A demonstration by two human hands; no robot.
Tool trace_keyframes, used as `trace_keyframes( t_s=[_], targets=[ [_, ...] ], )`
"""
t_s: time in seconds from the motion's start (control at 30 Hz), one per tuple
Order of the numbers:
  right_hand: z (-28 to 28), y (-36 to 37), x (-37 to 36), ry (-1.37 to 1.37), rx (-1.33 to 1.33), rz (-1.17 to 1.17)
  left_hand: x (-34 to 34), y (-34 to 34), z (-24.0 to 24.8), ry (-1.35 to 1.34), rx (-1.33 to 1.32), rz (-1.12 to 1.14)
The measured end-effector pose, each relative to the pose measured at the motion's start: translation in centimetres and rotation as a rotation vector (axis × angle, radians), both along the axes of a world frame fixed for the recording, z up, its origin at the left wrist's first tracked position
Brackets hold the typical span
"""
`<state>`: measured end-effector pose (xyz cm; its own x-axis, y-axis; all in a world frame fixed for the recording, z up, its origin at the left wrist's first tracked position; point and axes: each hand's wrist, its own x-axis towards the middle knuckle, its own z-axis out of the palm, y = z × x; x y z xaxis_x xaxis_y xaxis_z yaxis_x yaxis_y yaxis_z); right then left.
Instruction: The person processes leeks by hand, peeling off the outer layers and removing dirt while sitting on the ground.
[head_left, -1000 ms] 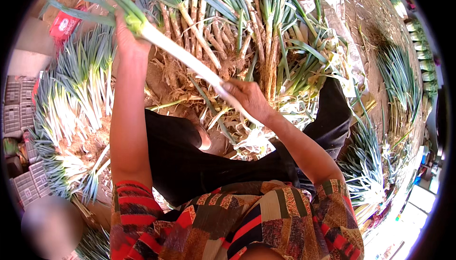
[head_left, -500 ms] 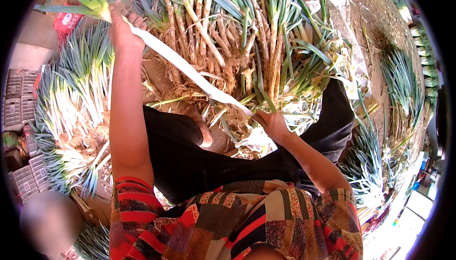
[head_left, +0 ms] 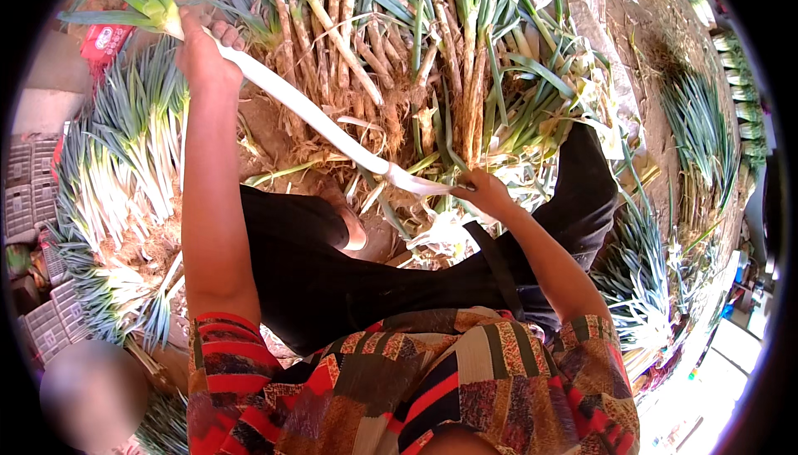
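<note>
A long leek (head_left: 307, 111) with a bare white shaft and green leaves stretches slantwise across the front of me. My left hand (head_left: 209, 58) is closed round its upper shaft, just below the leaves at the upper left. At its lower end a thin pale strip of outer skin (head_left: 420, 184) trails from the shaft, and my right hand (head_left: 489, 195) pinches the tip of that strip. Whether roots remain at that end, I cannot make out. Beyond both hands lies a pile of brown-skinned, unpeeled leeks (head_left: 374, 56) with roots toward me.
White-stemmed leeks (head_left: 137, 156) are laid in rows at left, beside stacked grey crates (head_left: 32, 177) and a red package (head_left: 105, 39). Loose peelings (head_left: 453, 235) litter the ground between my legs. More leek bundles (head_left: 702, 131) lie at right. A blurred round shape (head_left: 94, 393) is at lower left.
My right hand has moved slightly up and away from me, with the skin strip still pinched. My left hand has shifted a little left, keeping its hold on the leek.
</note>
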<state>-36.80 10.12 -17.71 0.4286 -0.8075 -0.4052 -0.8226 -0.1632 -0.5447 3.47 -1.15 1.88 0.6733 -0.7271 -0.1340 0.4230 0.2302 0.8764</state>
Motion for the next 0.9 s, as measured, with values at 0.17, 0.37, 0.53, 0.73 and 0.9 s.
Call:
trace_keyframes(
  t_s=[0.17, 0.37, 0.53, 0.73, 0.9],
  targets=[
    [9.6, -0.9, 10.1, -0.657, 0.572, -0.019, 0.6, 0.3, -1.2, 0.118, 0.03, -0.033],
    [9.9, 2.7, 9.0, -0.529, 0.396, -0.142, 0.2, 0.5, -0.6, 0.07, 0.041, -0.023],
    [13.1, 5.5, 6.3, -0.69, 0.386, -0.199, -0.1, -0.1, -2.9, 0.132, 0.123, -0.124],
    [11.8, 9.7, 0.9, -0.503, 0.339, -0.298, 2.7, -1.9, -3.7, 0.061, 0.164, 0.069],
    [9.5, 6.8, -1.8, -0.405, 0.369, -0.514, 10.9, -2.3, -1.7, -0.152, -0.069, 0.377]
  ],
)
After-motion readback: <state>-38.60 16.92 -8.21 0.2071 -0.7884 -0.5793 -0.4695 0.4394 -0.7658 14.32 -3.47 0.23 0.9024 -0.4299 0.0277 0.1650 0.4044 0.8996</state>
